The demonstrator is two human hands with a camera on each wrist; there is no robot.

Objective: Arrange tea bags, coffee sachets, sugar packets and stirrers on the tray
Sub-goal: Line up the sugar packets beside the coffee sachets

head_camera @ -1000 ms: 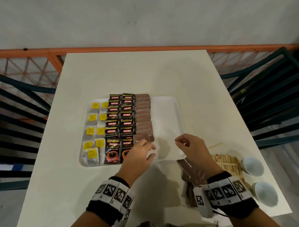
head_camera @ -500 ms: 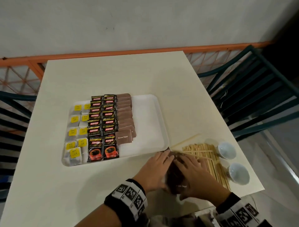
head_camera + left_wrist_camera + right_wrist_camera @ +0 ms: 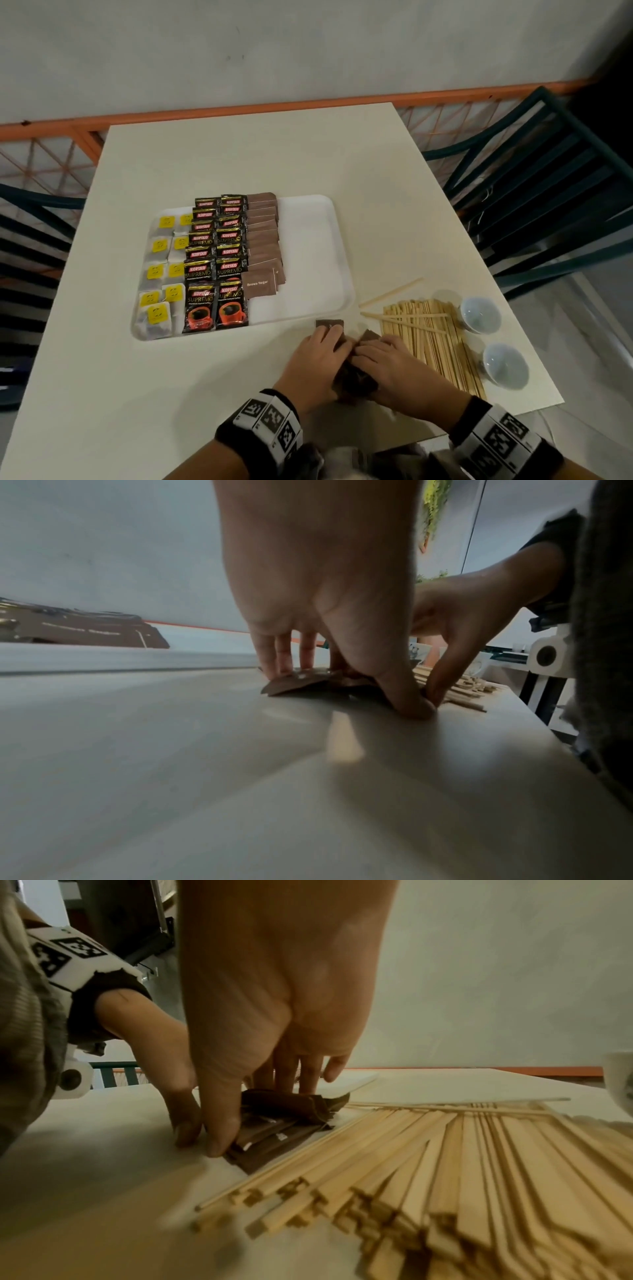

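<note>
A white tray (image 3: 310, 240) holds rows of yellow-tagged tea bags (image 3: 161, 270), black coffee sachets (image 3: 219, 260) and brown sugar packets (image 3: 263, 240). On the table just off the tray's near right corner lies a loose pile of brown sugar packets (image 3: 358, 378) (image 3: 274, 1131). Both my hands are on this pile. My left hand (image 3: 337, 346) (image 3: 346, 685) has its fingers on the far side and its thumb at the near edge. My right hand (image 3: 373, 353) (image 3: 263, 1112) pinches the pile the same way from the right. Wooden stirrers (image 3: 431, 339) (image 3: 445, 1150) lie right of the pile.
Two small pale cups (image 3: 478, 315) (image 3: 505, 365) stand right of the stirrers, near the table's right edge. Dark chairs (image 3: 534, 192) flank the table and an orange railing (image 3: 239, 111) runs behind it. The tray's right half is bare.
A second ago both hands hovered at the tray's near edge by the sugar row. They have drawn back right onto the loose packet pile and closed around it.
</note>
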